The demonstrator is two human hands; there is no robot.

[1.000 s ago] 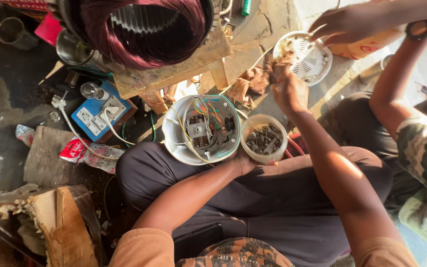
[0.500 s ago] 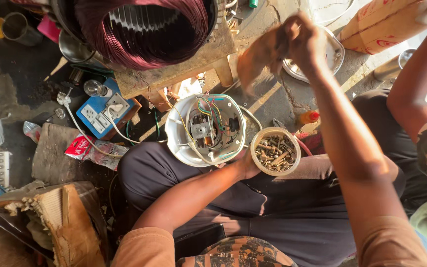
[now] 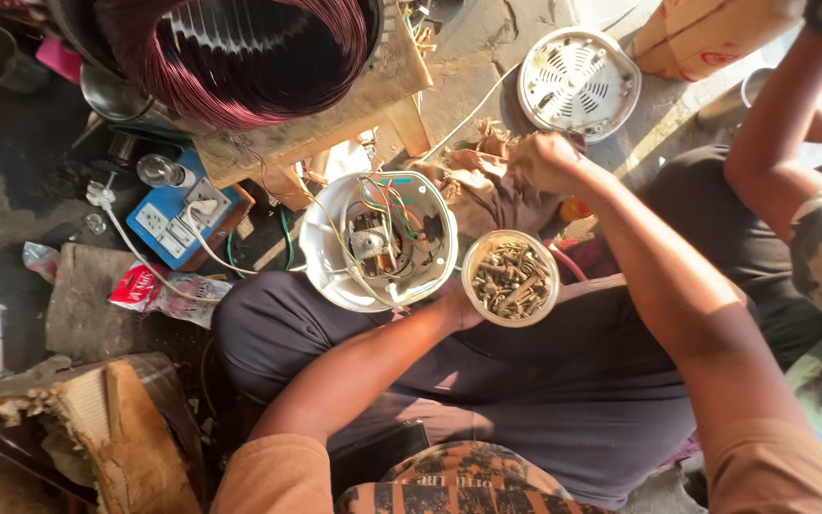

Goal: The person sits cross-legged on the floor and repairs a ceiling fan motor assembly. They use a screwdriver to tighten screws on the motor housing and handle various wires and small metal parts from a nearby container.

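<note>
Resting on the person's lap is a round white housing [image 3: 378, 243] with coloured wires and a small motor part inside. Just beside it, on the right, a small round cup [image 3: 511, 278] full of brass screws is seen. The left hand [image 3: 459, 306] is placed between the two, touching the cup's near rim; whether its fingers are closed on anything cannot be told, as they are mostly hidden. The right hand [image 3: 544, 160] is held past the cup, with its fingers shut on a crumpled brown cloth [image 3: 478, 190]. A white round fan cover [image 3: 577, 81] is lying on the floor beyond that hand, and a cardboard box [image 3: 706, 33] is seen near it. A big coil of dark red copper wire [image 3: 240, 48] is set on a wooden stool [image 3: 335, 124]. A blue switch board [image 3: 178, 219] is lying on the floor to the left. Another person's arm [image 3: 773, 124] is seen at the right edge.
</note>
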